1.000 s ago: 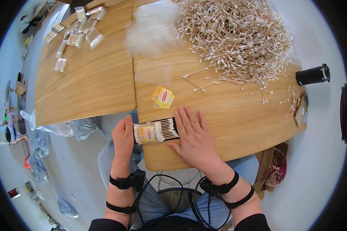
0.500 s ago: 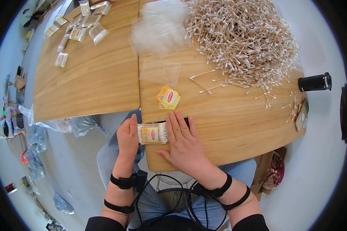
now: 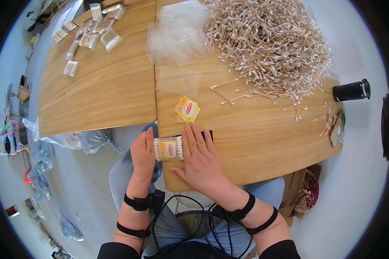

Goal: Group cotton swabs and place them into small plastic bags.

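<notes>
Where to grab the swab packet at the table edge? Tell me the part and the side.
Take the swab packet by its two short ends, coming from above. It lies flat at the table edge, the left hand and right hand already flanking those ends.

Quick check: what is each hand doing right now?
Left hand: holding the left end of the packet of cotton swabs at the table edge.
Right hand: open, lying flat, fingers against the packet's right end.

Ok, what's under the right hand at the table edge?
The right hand lies flat over the right end of a clear packet of cotton swabs and a dark object peeking past the fingers; what that object is stays covered.
</notes>
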### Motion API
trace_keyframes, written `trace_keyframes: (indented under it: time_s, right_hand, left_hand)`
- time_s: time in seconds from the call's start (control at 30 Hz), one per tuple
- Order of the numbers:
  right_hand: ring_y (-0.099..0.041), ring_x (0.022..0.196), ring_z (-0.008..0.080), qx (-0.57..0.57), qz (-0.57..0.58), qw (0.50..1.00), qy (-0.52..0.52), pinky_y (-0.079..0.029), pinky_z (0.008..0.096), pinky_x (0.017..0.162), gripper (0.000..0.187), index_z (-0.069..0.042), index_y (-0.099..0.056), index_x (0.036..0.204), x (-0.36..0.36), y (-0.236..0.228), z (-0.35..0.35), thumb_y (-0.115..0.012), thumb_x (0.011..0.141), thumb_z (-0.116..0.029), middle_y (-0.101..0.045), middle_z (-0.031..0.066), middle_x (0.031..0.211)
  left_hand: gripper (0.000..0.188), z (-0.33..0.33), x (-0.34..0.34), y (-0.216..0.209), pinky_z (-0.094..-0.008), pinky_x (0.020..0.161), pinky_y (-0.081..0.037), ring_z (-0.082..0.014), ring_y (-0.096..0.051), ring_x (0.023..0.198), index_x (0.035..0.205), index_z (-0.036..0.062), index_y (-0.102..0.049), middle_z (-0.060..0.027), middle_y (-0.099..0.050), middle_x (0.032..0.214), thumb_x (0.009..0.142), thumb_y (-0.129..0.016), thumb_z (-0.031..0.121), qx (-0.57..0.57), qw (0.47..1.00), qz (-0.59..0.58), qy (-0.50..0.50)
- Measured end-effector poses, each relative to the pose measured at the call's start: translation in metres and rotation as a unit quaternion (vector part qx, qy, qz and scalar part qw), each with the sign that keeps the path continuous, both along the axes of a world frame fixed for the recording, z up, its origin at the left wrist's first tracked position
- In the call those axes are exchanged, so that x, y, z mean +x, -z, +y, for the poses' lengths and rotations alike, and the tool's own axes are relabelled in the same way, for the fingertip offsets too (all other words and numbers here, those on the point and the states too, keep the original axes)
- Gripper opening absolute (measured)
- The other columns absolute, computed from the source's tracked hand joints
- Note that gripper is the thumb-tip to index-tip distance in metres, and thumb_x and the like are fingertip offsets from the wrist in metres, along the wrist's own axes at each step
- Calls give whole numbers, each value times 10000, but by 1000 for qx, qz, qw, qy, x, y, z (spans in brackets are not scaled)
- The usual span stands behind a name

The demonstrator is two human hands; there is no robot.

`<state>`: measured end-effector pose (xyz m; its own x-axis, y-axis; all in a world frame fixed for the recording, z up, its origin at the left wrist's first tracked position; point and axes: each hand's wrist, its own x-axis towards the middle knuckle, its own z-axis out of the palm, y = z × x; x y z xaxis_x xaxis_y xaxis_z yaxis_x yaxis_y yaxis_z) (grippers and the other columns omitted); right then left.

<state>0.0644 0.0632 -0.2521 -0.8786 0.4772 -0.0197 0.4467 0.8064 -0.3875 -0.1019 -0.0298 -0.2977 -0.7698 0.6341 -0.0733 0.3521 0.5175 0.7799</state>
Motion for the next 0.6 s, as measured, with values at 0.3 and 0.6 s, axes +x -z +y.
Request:
trace_keyframes:
  time_s: [0.3, 0.6]
  right_hand:
    - [-217, 1500, 349, -3, 19, 1000, -9, -104, 511, 1219, 924, 95, -439, 1418, -3, 9, -3, -629, 828, -591, -359, 242, 1538]
    - [-184, 1507, 351, 17, 4, 1000, -21, -85, 527, 1220, 937, 79, -411, 1447, -9, 8, -6, -563, 853, -628, -327, 243, 1555]
  left_hand:
    - [411, -1, -2, -12, -327, 601, -421, -181, -476, 615, 821, -9, -584, -80, -550, 660, 1072, -443, 285, 26, 999, -35, -21]
    - [355, -18, -16, -68, -389, 984, -451, -292, -588, 1114, 1242, -19, -564, -172, -627, 1164, 892, -524, 23, -61, 984, 53, 156]
